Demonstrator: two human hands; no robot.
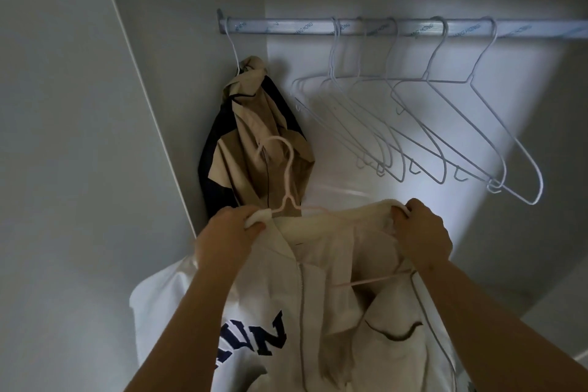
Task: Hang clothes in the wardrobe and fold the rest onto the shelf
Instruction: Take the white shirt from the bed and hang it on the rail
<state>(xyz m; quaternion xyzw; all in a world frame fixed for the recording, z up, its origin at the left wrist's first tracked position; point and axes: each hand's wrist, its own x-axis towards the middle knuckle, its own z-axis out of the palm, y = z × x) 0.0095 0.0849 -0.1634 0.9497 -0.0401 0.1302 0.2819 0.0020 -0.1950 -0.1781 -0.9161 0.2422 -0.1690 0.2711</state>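
Observation:
A cream zip-up jacket (321, 302) with dark blue letters on its front hangs in front of me on a pale pink hanger (288, 175). The hanger's hook points up, below the rail. My left hand (230, 232) pinches the jacket's collar at the left end, beside the hanger's neck. My right hand (420, 232) grips the collar's right side. One thin pink arm of the hanger shows inside the open jacket. The metal rail (286, 27) runs across the wardrobe's top.
A beige and navy jacket (254, 137) hangs on a white hanger at the rail's left end, against the wardrobe's corner. Several bare white hangers (429, 124) hang on the rail to the right. The wardrobe's left side panel (79, 137) stands close by.

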